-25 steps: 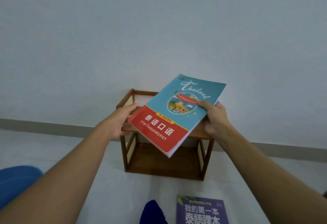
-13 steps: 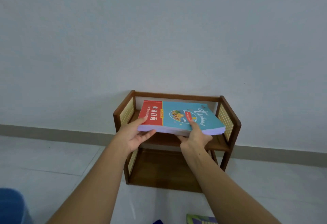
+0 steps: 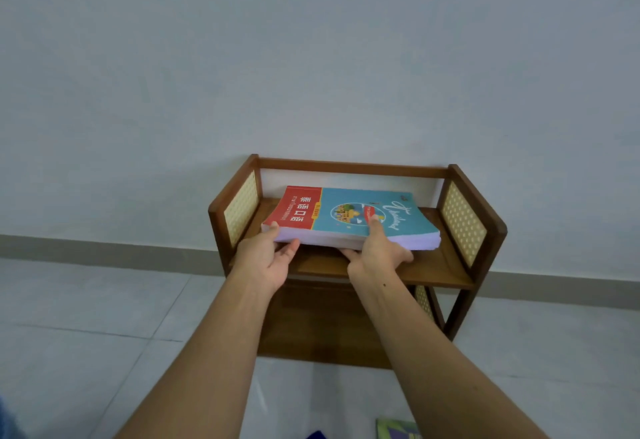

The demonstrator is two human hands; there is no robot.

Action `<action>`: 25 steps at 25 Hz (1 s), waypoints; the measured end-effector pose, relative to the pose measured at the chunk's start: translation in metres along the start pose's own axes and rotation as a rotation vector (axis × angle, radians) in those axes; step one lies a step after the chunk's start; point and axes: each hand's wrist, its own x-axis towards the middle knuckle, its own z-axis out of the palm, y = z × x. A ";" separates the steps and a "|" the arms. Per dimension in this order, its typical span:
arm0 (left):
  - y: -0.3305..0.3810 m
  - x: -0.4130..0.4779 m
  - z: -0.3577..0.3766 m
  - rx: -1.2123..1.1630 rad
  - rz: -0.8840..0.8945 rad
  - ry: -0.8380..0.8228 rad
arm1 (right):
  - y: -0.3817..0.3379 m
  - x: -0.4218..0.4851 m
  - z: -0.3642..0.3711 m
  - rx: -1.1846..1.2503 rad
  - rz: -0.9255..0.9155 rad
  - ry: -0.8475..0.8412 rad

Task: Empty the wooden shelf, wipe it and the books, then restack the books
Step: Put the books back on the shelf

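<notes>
Two hands hold one Thai phrasebook (image 3: pixel 349 216) flat over the wooden shelf's (image 3: pixel 433 265) upper board: left hand (image 3: pixel 268 258) clamped at its 8 o'clock corner, right hand (image 3: pixel 377 255) gripping the 6 o'clock edge

Plain pale grey-white wall (image 3: pixel 311 57), grey skirting strip (image 3: pixel 104 251) along its foot, light tiled floor (image 3: pixel 86 317) with thin grout lines, even soft light.
</notes>
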 end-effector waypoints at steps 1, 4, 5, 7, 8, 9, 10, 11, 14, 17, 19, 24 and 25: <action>0.000 0.002 0.000 0.010 0.000 0.012 | -0.001 -0.002 0.001 -0.026 0.014 0.010; -0.004 0.001 0.001 0.086 0.029 0.015 | -0.012 -0.006 0.005 -0.110 0.089 -0.017; -0.007 -0.002 0.002 0.138 0.057 0.023 | -0.020 -0.010 0.006 -0.146 0.145 -0.048; -0.012 -0.011 0.007 0.183 0.108 0.057 | -0.040 -0.014 0.005 -0.217 0.252 -0.124; -0.013 -0.017 0.010 0.197 0.118 0.069 | -0.051 -0.016 0.003 -0.230 0.298 -0.141; -0.013 -0.024 0.012 0.226 0.127 0.079 | -0.061 -0.017 0.000 -0.233 0.335 -0.144; -0.012 -0.029 0.013 0.264 0.118 0.078 | -0.069 -0.020 -0.003 -0.234 0.361 -0.160; -0.010 -0.031 0.013 0.305 0.107 0.062 | -0.076 -0.024 -0.006 -0.235 0.378 -0.174; -0.003 -0.038 0.011 0.384 0.095 0.017 | -0.088 -0.042 -0.010 -0.269 0.384 -0.207; -0.008 -0.057 0.012 0.485 0.197 0.077 | -0.099 -0.066 -0.017 -0.326 0.327 -0.237; -0.020 -0.077 0.012 0.529 0.281 0.083 | -0.105 -0.077 -0.028 -0.329 0.266 -0.249; -0.073 -0.111 -0.005 0.679 0.248 0.022 | -0.116 -0.072 -0.079 -0.393 0.105 -0.182; -0.087 -0.115 -0.012 0.725 0.230 0.015 | -0.116 -0.068 -0.092 -0.390 0.085 -0.156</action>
